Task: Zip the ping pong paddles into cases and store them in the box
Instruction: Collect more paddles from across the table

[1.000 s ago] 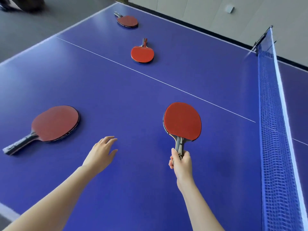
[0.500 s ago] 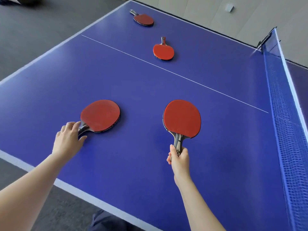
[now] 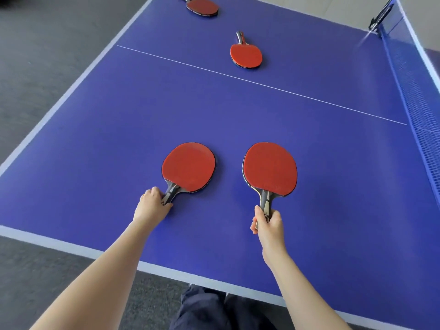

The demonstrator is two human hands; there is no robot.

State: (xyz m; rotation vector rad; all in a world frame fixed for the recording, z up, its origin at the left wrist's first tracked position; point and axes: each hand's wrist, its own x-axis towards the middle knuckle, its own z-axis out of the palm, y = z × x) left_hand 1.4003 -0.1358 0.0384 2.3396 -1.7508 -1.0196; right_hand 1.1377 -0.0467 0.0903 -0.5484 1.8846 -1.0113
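While left grip clasps left paddle, right grip right paddle, a third paddle lies beyond.

we lose the far paddle handle past the top edge, the net past the right, handle ends inside our left hand and right hand

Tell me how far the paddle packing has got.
Done: nothing; no paddle is cased, and no case or box is in view. In hand: the left grip holds the near-left paddle by its handle, the right grip holds the near-right paddle likewise. Left: two more paddles, the middle paddle and the far paddle, lie on the table; all four need zipping and boxing.
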